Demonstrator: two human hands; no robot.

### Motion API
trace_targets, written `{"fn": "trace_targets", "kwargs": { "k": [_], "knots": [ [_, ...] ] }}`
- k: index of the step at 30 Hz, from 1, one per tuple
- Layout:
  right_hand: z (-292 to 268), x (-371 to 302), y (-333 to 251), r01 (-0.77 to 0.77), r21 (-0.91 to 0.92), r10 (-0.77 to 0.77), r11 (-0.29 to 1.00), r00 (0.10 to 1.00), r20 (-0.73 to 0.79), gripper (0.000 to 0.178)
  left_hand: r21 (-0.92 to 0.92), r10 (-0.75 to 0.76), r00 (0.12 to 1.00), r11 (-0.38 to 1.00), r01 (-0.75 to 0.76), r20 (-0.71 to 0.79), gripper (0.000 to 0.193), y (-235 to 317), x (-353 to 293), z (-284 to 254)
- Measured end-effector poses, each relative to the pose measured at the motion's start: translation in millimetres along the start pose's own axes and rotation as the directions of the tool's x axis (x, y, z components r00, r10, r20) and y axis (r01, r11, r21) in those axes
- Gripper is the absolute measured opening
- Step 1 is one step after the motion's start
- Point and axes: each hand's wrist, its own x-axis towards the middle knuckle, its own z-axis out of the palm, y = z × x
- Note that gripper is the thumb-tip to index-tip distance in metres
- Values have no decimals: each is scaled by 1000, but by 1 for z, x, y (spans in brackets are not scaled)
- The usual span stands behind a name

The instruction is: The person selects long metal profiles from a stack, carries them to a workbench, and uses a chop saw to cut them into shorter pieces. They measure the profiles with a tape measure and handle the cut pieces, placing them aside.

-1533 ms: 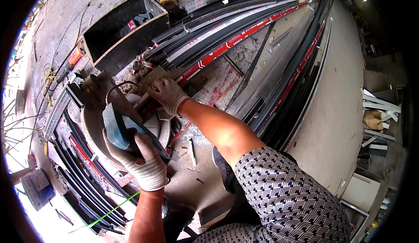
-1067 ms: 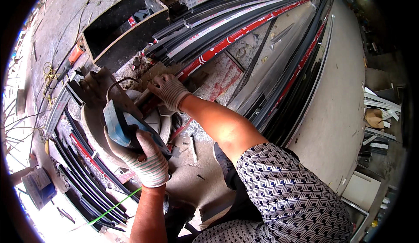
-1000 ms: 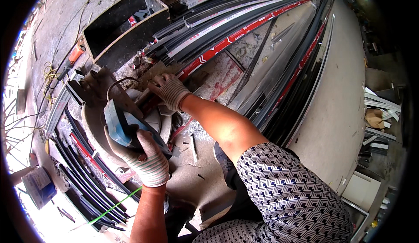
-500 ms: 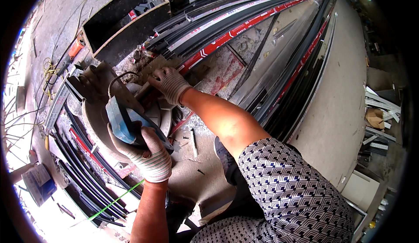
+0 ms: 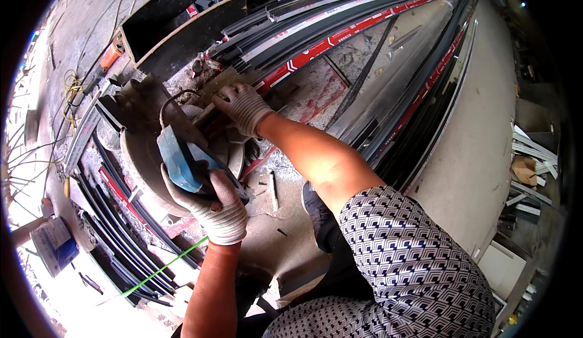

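Note:
A chop saw (image 5: pixel 143 138) with a round grey blade guard stands on the dusty floor. My left hand (image 5: pixel 209 201), in a knit work glove, grips its blue handle (image 5: pixel 179 165). My right hand (image 5: pixel 243 107), gloved too, presses down on a short dark metal piece at the saw's base (image 5: pixel 209 110), just right of the blade. The blade itself is hidden under the guard.
Long black and silver metal profiles (image 5: pixel 340 28), some with red tape, lie in bundles beyond the saw. More dark strips (image 5: pixel 115 216) lie at the left. A black open box (image 5: pixel 176 22) stands behind. Cardboard and scraps (image 5: pixel 528 168) sit at the far right.
My left hand has stayed on the blue handle, and the saw head has shifted slightly. My right hand keeps pressing at the base. The view has drifted a little.

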Motion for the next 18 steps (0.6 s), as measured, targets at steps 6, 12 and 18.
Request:
{"fn": "trace_targets", "kwargs": {
  "k": [6, 12, 18],
  "knots": [
    [1, 0, 0, 2, 9, -1, 1000, 1000, -4, 71, 30, 23, 999, 999, -23, 29, 81, 0, -2, 0],
    [-5, -2, -2, 2, 9, -2, 1000, 1000, -5, 74, 3, 7, 999, 1000, -7, 46, 84, -3, -4, 0],
    [2, -1, 1, 9, 15, -9, 1000, 1000, -10, 74, -31, -29, 999, 999, 31, 36, 84, -1, -7, 2]
  ]
}}
